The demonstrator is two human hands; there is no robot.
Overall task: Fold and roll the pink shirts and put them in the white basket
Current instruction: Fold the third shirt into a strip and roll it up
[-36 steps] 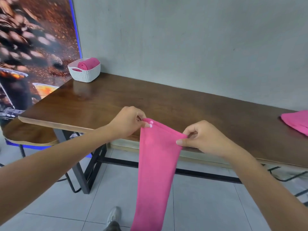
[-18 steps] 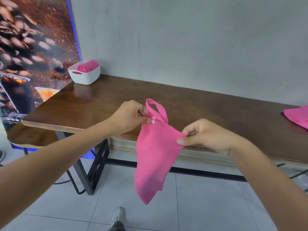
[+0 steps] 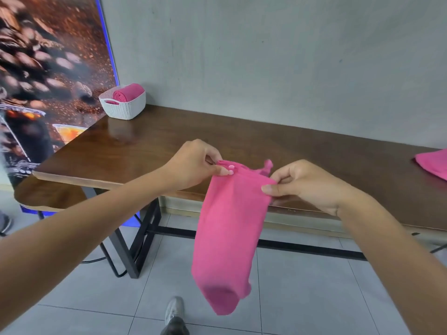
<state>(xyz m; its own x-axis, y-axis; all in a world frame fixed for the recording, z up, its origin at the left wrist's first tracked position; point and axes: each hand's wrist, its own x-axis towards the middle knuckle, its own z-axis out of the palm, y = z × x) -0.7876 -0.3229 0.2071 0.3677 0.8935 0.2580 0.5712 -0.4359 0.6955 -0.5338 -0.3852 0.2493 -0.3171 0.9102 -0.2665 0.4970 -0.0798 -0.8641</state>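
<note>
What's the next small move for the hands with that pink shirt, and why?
Probably lower the pink shirt onto the wooden table and lay it flat for rolling. The left hand and right hand each pinch a top corner, and the shirt hangs folded in the air in front of the table edge. The white basket, at the far corner, already holds one rolled pink shirt.

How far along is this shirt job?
Done: one rolled pink shirt lies in the white basket at the table's far corner. In hand: the left hand and right hand pinch the top edge of a hanging pink shirt, not yet rolled. Left: another pink shirt waits on the table.
</note>
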